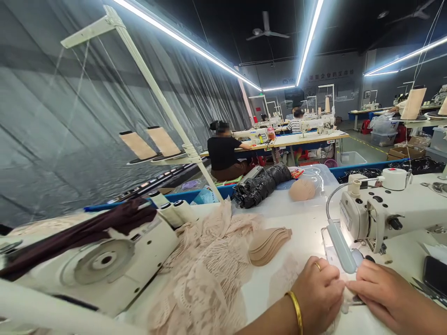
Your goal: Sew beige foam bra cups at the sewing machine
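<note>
My left hand (319, 291), with a ring and a gold bangle, is closed in a pinch on pale beige fabric (346, 300) beside the sewing machine (398, 209). My right hand (386, 291) pinches the same fabric from the other side, close to the needle area. The fingers hide most of the piece. A grey lamp (341, 246) on a bent metal neck hangs just above my fingertips. To the left lies a stack of beige bra cups (267, 245), with a heap of beige lace (209, 265) beyond it.
A second machine (115, 265) draped with dark cloth (80, 232) stands at left under a thread stand (153, 88). A black plastic bag (261, 184) and a rounded beige cup (302, 190) lie behind. Scissors (428, 291) and a black phone-like object (435, 272) sit at right. A seated person (225, 153) works ahead.
</note>
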Tool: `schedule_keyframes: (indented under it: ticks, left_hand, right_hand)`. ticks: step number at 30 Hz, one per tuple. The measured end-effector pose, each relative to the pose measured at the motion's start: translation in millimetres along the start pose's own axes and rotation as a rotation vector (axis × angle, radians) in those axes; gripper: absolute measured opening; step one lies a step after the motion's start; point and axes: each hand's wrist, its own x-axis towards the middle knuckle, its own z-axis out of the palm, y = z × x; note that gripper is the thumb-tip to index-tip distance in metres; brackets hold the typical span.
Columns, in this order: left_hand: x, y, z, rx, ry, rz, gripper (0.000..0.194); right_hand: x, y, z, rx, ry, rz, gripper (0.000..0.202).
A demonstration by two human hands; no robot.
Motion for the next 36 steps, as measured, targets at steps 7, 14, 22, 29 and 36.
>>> schedule_keyframes:
  ticks: [7,14,22,29,36]
  left_hand:
    - [16.5,-15.5,18.2,0.027,0.031,0.053,0.016]
    - [32.2,-29.1,29.1,-0.033,-0.005,0.043,0.013]
    - [34.3,-28.0,27.8,-0.144,-0.024,-0.03,0.007]
    - [37.9,-35.0,29.1,-0.115,-0.12,-0.088,0.006]
    - [50.9,-33.3,23.8,0.009,-0.262,-0.21,0.013]
  right_hand:
    - [0.0,19.0,17.9,-0.124,0.186,-0.001,0.029]
    - [2.6,29.8,18.7,-0.2,0.164,0.105,0.035]
    - [3.1,35.1,21.6,-0.234,0.2,0.101,0.033]
    - [1.0,45.3,30.5,-0.189,0.256,0.108,0.034]
    - [-1.3,52.6,35.6,-0.123,0.389,0.078,0.027]
